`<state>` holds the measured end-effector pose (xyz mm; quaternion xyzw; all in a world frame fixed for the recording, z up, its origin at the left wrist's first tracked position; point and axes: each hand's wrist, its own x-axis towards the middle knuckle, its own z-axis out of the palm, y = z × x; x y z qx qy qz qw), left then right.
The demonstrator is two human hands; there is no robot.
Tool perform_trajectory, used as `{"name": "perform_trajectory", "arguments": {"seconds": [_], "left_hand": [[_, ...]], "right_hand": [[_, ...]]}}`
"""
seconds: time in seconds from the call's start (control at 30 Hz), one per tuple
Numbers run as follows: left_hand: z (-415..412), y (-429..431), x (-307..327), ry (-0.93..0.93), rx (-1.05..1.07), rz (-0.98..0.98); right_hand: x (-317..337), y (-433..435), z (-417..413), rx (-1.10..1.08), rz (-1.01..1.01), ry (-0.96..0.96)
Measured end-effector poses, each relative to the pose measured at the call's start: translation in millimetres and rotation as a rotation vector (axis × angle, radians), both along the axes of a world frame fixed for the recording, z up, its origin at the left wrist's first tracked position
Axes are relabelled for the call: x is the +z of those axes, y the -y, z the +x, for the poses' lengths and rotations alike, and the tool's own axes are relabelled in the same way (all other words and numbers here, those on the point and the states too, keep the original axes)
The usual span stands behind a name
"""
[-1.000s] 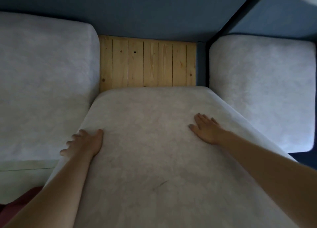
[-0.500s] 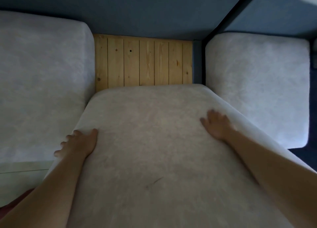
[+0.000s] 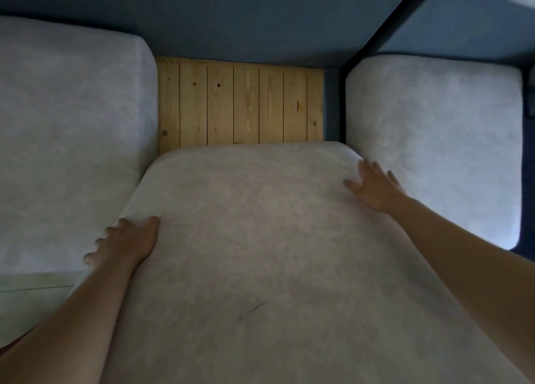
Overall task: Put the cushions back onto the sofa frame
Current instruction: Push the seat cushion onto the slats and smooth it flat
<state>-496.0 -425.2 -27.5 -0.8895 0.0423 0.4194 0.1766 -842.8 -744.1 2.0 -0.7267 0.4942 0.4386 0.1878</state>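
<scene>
Three grey cushions [image 3: 260,253] — two hands [image 3: 127,243] — one slatted wooden base [image 3: 240,103].

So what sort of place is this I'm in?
Likely a home living room: a pale grey fabric seat cushion left, a matching one right, bare pine sofa-frame slats between, a third grey cushion partly covering them.
</scene>
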Motion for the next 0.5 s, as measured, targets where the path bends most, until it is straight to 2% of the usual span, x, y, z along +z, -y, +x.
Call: {"name": "perform_trajectory", "arguments": {"seconds": [0.07, 0.13, 0.2, 0.3, 0.33, 0.4, 0.5], "left_hand": [[-3, 0, 2, 0.0, -0.008, 0.003], [-5, -1, 2, 0.007, -0.007, -0.001], [-4, -1, 2, 0.006, 0.0, -0.011], [-2, -1, 2, -0.001, -0.003, -0.017], [-4, -2, 2, 0.0, -0.005, -0.014], [-6, -1, 3, 0.004, 0.001, -0.019], [-3, -3, 0, 0.003, 0.006, -0.022]], "right_hand": [[1, -22, -13, 0.032, -0.043, -0.006], [-4, -33, -23, -0.002, 0.077, -0.067], [-4, -8, -15, -0.069, 0.109, -0.059], [1, 10, -12, -0.101, -0.096, -0.029], [-2, -1, -20, -0.114, -0.103, -0.039], [-6, -18, -34, -0.125, 0.021, -0.114], [-1, 20, -30, -0.267, 0.056, 0.006]]}}
